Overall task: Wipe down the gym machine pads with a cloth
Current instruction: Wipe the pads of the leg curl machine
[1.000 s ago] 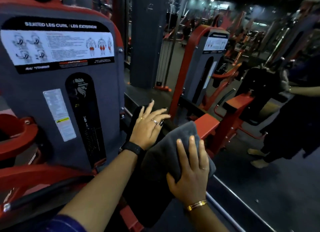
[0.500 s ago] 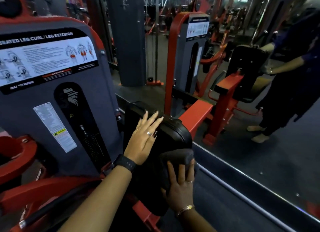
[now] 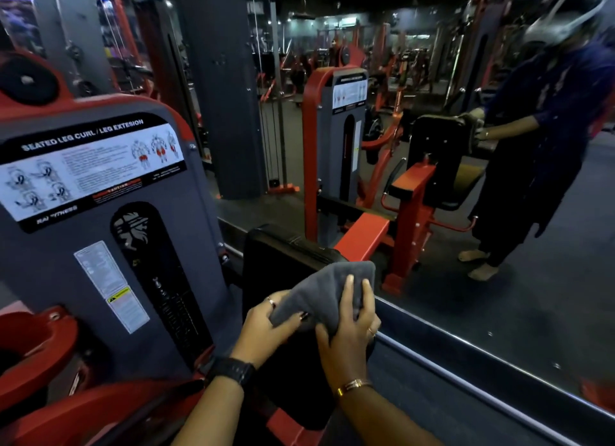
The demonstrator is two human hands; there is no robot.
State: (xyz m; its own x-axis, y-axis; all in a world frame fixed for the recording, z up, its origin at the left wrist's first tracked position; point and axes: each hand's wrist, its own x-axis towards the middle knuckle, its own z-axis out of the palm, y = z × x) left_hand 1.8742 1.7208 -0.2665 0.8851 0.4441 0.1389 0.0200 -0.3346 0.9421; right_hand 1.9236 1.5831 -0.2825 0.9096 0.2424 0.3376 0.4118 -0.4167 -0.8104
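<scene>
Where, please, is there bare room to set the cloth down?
The pad top is bare between the shroud and the cloth. The floor beside the mirror is bare too. The left hand and right hand crowd the cloth.

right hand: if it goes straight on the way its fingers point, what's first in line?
The right hand lies on the grey cloth draped over the black pad. Past the cloth's far edge, probably the wall mirror; depth is unclear.
</scene>
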